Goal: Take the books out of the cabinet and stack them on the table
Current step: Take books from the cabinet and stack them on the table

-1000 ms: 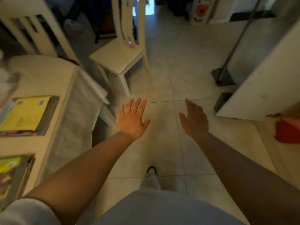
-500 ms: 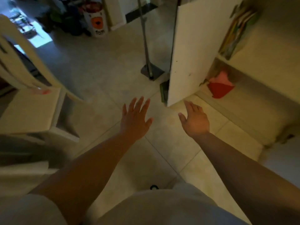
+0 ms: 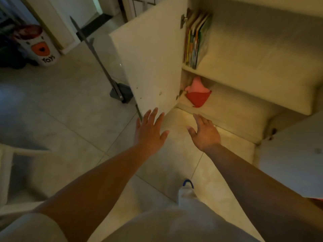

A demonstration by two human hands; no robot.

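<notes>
Several thin books (image 3: 195, 41) stand upright at the left end of the upper shelf of an open white cabinet (image 3: 253, 72). Its door (image 3: 150, 63) swings out to the left. My left hand (image 3: 150, 131) is stretched forward with straight spread fingers, just below the door's bottom corner. My right hand (image 3: 204, 131) reaches toward the cabinet's lower edge, fingers relaxed. Both hands hold nothing and are well below the books. The table is out of view.
A red and pink soft item (image 3: 197, 95) lies on the lower shelf. A grey pole on a dark base (image 3: 120, 93) stands left of the door. A white toy bin (image 3: 40, 48) sits at the far left. Tiled floor (image 3: 70, 110) lies underfoot.
The view has swung right from the table and chair to the open cabinet, which is now closer. Both empty hands stay stretched out in front.
</notes>
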